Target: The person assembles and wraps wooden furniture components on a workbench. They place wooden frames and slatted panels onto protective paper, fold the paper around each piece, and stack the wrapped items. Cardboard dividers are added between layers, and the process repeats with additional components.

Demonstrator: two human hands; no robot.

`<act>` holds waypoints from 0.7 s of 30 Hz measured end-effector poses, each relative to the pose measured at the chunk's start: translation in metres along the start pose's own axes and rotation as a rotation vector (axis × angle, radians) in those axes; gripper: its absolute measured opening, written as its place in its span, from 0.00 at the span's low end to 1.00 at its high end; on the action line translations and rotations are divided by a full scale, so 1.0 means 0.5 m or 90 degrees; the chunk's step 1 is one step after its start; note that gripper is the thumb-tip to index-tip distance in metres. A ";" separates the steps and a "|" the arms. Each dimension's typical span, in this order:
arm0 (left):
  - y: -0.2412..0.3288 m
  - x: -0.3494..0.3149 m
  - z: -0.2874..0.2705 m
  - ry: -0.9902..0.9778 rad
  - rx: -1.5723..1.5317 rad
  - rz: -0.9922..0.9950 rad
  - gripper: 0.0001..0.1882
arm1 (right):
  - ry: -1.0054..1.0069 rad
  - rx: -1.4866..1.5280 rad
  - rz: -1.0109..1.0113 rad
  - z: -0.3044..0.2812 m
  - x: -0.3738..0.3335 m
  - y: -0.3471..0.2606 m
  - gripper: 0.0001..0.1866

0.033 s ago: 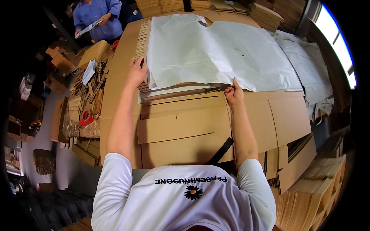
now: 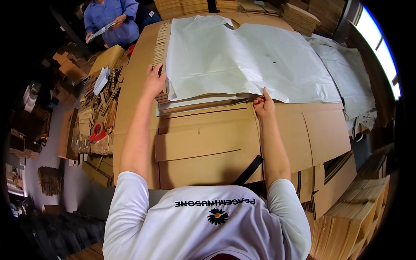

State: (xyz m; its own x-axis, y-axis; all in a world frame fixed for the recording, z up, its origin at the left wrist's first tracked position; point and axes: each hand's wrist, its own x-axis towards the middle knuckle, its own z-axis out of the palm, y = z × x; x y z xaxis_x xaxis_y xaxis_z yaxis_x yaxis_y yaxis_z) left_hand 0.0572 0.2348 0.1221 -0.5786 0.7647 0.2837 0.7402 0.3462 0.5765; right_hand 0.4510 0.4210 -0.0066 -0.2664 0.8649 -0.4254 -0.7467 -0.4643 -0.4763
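Right hand pinches the near edge of the white plastic sheet, spread over flat cardboard! Left hand rests at the stacked cardboard strips, grip unclear from here. One hard tug might tear that sheet or skew the stack.

The sheet, whitish and glossy, lies spread out nearly flat over the cardboard, with soft wrinkles, a raised fold running down its middle, a curved notch in its far edge and a small dark spot right of the fold; its near edge stands slightly off what is beneath. Just beside its left edge, the brown strips stand packed closely in a long row running away from the person.
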 end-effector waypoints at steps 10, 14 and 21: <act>-0.017 0.016 0.021 0.017 -0.025 0.053 0.29 | 0.057 -0.045 -0.024 0.003 0.025 -0.001 0.12; -0.025 0.014 0.011 0.003 -0.002 0.060 0.29 | 0.055 -0.045 -0.012 -0.010 0.050 0.013 0.12; -0.047 0.017 -0.008 0.023 0.065 0.073 0.28 | 0.076 -0.054 -0.009 0.024 0.009 0.029 0.16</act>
State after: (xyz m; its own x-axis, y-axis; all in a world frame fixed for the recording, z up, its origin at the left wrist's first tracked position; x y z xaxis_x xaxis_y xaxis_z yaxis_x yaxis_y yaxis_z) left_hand 0.0333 0.2309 0.1142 -0.4987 0.7830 0.3718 0.8321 0.3123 0.4584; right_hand 0.4317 0.4203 -0.0064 -0.1780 0.8449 -0.5044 -0.6939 -0.4713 -0.5444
